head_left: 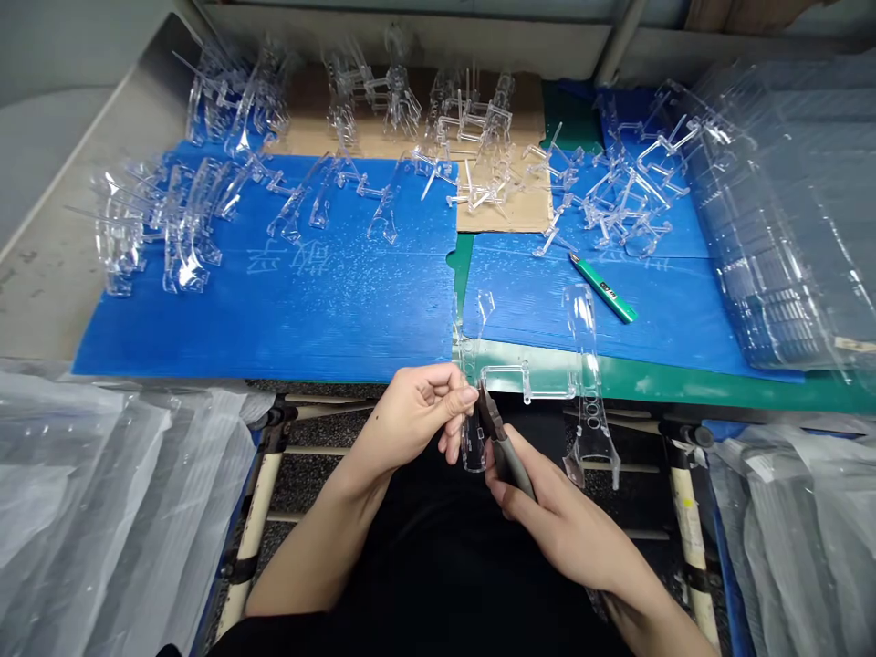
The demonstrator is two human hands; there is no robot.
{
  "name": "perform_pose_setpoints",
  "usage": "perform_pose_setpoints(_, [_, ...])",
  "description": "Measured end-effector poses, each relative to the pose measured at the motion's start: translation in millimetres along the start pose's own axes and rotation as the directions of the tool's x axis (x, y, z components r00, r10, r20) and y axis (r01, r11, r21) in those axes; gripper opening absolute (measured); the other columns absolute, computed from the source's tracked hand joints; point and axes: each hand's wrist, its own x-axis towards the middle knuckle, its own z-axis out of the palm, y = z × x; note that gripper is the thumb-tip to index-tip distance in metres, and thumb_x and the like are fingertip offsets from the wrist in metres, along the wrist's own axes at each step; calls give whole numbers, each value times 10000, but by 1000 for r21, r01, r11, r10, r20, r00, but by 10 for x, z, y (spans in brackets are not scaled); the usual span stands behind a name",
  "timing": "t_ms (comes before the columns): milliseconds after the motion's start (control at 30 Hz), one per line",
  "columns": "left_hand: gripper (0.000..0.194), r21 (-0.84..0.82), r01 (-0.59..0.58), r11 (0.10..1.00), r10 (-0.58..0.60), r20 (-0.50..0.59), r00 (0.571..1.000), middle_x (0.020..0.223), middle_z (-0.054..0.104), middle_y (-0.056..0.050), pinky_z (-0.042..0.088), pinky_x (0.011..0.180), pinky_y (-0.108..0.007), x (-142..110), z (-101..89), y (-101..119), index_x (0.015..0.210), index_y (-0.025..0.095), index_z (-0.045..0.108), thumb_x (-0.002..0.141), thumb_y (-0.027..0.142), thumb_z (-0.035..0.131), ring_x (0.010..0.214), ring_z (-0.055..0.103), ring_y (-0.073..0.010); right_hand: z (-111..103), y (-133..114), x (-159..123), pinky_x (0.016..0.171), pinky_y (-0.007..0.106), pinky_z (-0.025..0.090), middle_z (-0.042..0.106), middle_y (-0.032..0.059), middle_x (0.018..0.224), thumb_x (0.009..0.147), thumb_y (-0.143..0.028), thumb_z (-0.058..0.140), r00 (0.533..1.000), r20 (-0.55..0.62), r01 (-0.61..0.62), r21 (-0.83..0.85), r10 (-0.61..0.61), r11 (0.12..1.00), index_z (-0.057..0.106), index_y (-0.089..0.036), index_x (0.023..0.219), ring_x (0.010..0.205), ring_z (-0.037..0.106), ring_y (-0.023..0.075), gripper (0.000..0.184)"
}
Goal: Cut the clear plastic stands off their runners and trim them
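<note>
My left hand [428, 411] is closed on one long piece of a clear plastic moulding [474, 443], held upright near the table's front edge. A thin clear runner [549, 395] joins it to a second long piece [583, 347] with several round holes, hanging to the right. In my right hand [540, 502] are cutting pliers [503, 447] with grey handles. Their jaws sit at the runner beside the left piece, close to my left fingertips. Whether the jaws have closed on the plastic I cannot tell.
Blue sheets [274, 310] cover the table, with clear parts [192, 219] lined up at left. Runner scraps [622, 201] are heaped at right. A green craft knife [603, 289] lies nearby. Stacked clear trays [787, 210] stand far right; wrapped bundles [88, 511] flank me.
</note>
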Motion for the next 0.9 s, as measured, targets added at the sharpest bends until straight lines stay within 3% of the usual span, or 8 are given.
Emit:
perform_pose_setpoints(100, [507,22,-5,1000,5,-2,1000,545,569,56,478,429,-177,61,2,47,758,176,547,1006,544,792,397,626,-107,-24,-15,82,694,302,487,569,-12,892,1060,-298,602,1000,23,-24,176,20,984,630,-281,1100,749,510,168,52])
perform_pose_setpoints(233, [534,98,-13,995,16,-31,999,552,574,49,454,428,-170,345,-48,180,743,168,565,982,579,807,395,607,-92,-59,-48,405,541,228,319,453,-64,766,952,-278,656,995,93,-66,530,19,845,545,-247,1008,609,351,106,128])
perform_pose_setpoints(367, [611,243,95,965,-83,-58,995,556,567,32,443,427,-195,731,-214,365,705,174,559,872,677,862,408,587,-100,-129,-89,763,500,206,167,360,-117,683,856,-291,629,995,102,-49,641,-21,766,447,-264,975,549,179,77,219])
perform_pose_setpoints(567, [607,629,272,728,-70,-327,943,474,579,3,392,452,-251,797,-799,505,749,199,564,811,726,860,387,532,-153,-198,67,656,473,199,193,400,-116,669,849,-313,661,992,108,-32,699,-61,714,469,-253,965,521,221,64,232])
perform_pose_setpoints(667, [524,818,284,500,160,-409,898,503,591,51,374,513,-262,785,-997,743,981,212,594,837,627,879,432,540,-184,-176,261,402,466,196,234,428,-99,694,856,-263,668,986,158,-73,709,-57,701,507,-236,964,525,270,62,196])
perform_pose_setpoints(767, [347,992,49,118,383,-91,919,631,632,40,368,631,-269,1081,-878,1140,1071,224,655,941,501,819,569,561,-180,-147,413,192,478,198,250,432,-86,725,887,-256,668,985,162,-79,724,-57,685,518,-227,964,546,292,64,171])
perform_pose_setpoints(833, [241,968,-242,-66,262,251,932,755,701,-1,366,689,-277,1451,-622,1377,1086,232,743,992,452,774,664,601,-182,-141,467,98,496,204,263,432,-79,748,919,-285,677,989,134,-56,731,-62,680,517,-226,974,567,303,67,180])
perform_pose_setpoints(900, [214,882,-459,-102,63,466,882,833,755,-21,366,716,-275,1862,-293,1514,1151,256,799,999,404,768,725,643,-186,-148,494,29,519,211,268,428,-76,773,951,-328,688,992,102,-29,735,-68,678,512,-228,993,588,298,69,207])
